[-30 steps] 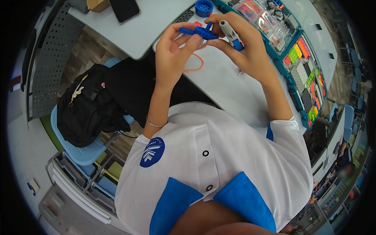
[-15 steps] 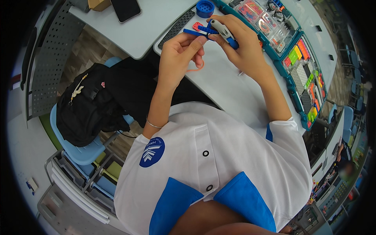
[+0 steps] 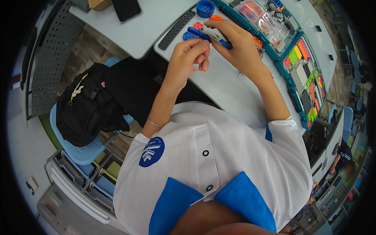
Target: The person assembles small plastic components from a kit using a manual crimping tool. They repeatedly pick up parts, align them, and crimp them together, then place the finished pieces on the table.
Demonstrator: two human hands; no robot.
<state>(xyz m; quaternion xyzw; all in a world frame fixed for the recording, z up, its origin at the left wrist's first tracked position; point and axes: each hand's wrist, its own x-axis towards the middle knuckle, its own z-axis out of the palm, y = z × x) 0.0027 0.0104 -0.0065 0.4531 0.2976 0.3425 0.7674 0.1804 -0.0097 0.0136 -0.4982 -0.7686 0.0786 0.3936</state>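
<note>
My right hand (image 3: 241, 45) is wrapped round a grey-and-blue hand tool (image 3: 213, 34), its rounded grey end pointing left. My left hand (image 3: 190, 56) is closed, thumb and forefinger pinching at the near end of a slim blue beam (image 3: 198, 33) that meets the tool. Fingers hide where the beam and the tool come together. On the table just beyond lie a blue gear (image 3: 188, 36), partly covered by the beam, and a small red perforated plate (image 3: 197, 26). A thin orange strand shows faintly under the left fingers.
A dark grey perforated strip (image 3: 177, 30) lies along the table's left edge, near a blue wheel hub (image 3: 205, 8) and an orange piece (image 3: 216, 18). A teal parts case (image 3: 288, 74) stands open on the right. A phone (image 3: 126, 9) rests on the adjoining table; a black backpack (image 3: 90, 105) sits on a chair.
Both hands have shifted slightly, the left one right and nearer the tool. The blue beam no longer sticks out left past the left fingers. The blue gear and orange piece have come into sight.
</note>
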